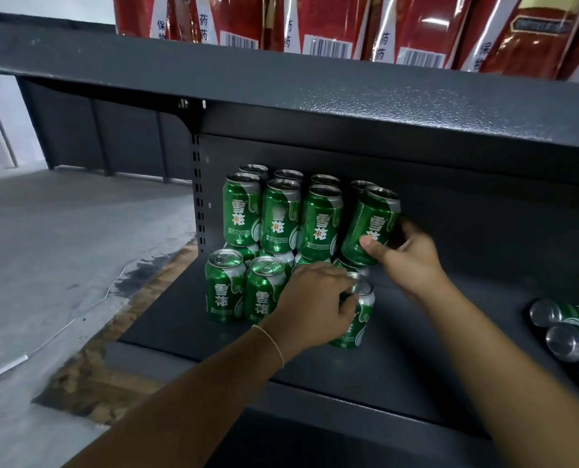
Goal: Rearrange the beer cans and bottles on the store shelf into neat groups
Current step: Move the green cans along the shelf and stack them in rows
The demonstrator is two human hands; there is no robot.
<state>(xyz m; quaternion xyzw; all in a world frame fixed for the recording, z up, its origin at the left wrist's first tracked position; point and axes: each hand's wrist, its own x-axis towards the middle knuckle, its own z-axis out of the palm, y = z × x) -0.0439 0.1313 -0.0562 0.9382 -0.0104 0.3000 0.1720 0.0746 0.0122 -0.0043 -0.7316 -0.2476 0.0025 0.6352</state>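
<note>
Several green beer cans stand stacked in two layers at the left of the dark grey shelf. My right hand grips a tilted green can at the right end of the upper layer. My left hand holds the top of another green can standing on the shelf in the front row, beside two upright cans. Three more cans lie on their sides at the right edge.
An upper shelf board overhangs the cans, carrying red packaged goods. A slotted upright post marks the shelf's left end. Grey floor with a thin cable lies to the left.
</note>
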